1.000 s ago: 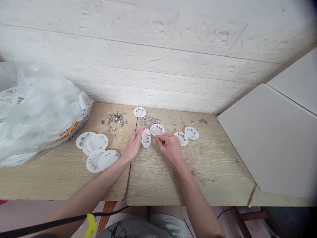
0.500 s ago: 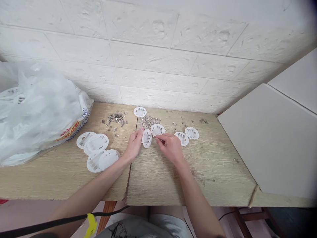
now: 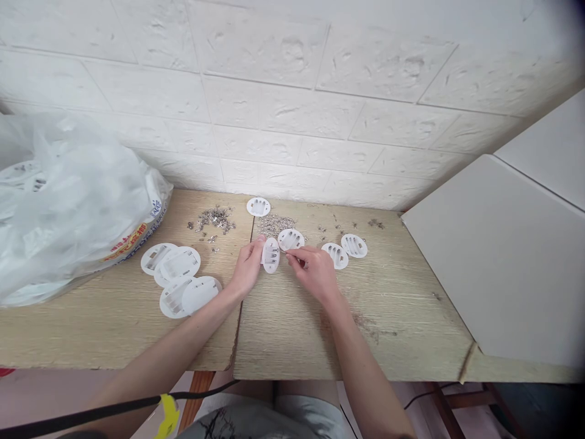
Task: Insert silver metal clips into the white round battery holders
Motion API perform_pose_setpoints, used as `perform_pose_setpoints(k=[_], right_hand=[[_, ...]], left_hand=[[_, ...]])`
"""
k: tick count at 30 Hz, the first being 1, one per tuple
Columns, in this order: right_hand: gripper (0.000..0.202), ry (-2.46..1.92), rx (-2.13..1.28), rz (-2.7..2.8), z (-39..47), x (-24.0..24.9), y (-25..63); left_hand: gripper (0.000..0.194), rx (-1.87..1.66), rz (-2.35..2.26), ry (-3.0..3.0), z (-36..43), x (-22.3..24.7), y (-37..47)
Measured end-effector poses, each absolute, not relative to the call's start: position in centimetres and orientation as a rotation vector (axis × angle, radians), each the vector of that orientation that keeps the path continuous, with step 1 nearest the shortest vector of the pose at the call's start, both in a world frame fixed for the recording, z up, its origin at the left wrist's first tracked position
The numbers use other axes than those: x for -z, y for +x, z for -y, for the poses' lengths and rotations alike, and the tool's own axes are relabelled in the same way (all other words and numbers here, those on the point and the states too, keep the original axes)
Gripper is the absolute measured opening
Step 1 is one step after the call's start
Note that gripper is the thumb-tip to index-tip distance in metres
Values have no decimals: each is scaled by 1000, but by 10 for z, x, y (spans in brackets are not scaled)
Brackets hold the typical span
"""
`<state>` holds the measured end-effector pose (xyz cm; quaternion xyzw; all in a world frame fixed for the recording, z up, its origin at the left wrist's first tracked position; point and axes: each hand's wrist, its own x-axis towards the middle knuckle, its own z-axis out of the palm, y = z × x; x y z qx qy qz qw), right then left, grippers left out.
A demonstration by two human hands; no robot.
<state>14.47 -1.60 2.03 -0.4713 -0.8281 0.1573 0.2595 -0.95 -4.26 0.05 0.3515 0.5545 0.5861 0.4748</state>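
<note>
My left hand grips a round white plastic battery cover by its left edge, tilted up so that its slotted face shows. Close to the cover's right side is my right hand, thumb and fingertips pinched together; whatever lies in the pinch is too small to make out. Another white cover lies just behind the right fingertips. Beyond both hands spreads a pile of small metal contact pieces. Two more covers, a nearer one and a farther one, rest to the right.
Several overlapping white covers lie left of my forearm. A second metal pile is behind them. One cover sits near the wall. A large plastic bag fills the left; a pale panel stands at right.
</note>
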Motion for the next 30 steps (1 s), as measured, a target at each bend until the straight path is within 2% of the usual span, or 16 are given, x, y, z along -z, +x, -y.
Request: perform_pose_setpoints(k=[30], right_hand=[[23,-1279,-409,2246,16,-21,146]], left_hand=[[47,-1428,-1324,862,42,-1,-10]])
